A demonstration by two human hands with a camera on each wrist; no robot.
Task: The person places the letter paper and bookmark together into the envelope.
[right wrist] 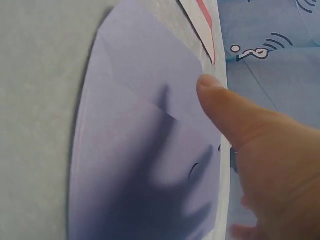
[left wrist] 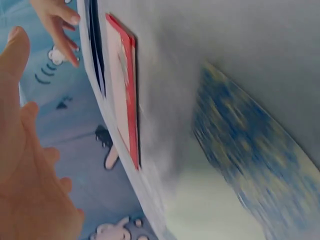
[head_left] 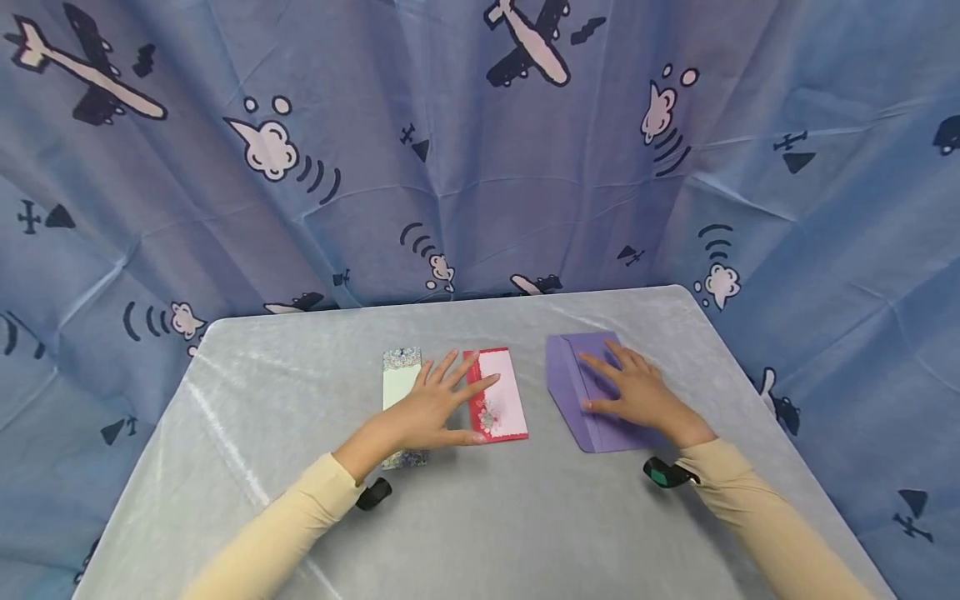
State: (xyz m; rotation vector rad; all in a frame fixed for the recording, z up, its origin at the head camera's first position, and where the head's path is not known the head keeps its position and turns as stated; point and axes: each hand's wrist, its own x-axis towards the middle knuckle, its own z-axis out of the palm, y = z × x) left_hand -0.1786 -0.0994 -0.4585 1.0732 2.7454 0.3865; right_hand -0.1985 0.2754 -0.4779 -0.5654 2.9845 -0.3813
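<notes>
My left hand (head_left: pixel 427 412) hovers with fingers spread over a pale green card (head_left: pixel 400 387) and partly over a red-bordered pink card (head_left: pixel 504 392). In the left wrist view the green card's blue and yellow patterned end (left wrist: pixel 245 145) looks blurred, and the pink card (left wrist: pixel 125 85) lies farther off. Over a purple envelope (head_left: pixel 570 392) my right hand (head_left: pixel 637 392) is held with its fingers apart. The right wrist view shows the hand's shadow on the envelope (right wrist: pixel 145 100) and a gap under the thumb. Neither hand holds anything.
Under the cards and envelope is a table with a grey velvety cloth (head_left: pixel 480 525). A blue curtain (head_left: pixel 465 167) printed with airplanes hangs behind the table's far edge. Each wrist carries a small dark device, one at the left (head_left: pixel 373 493) and one at the right (head_left: pixel 666 473).
</notes>
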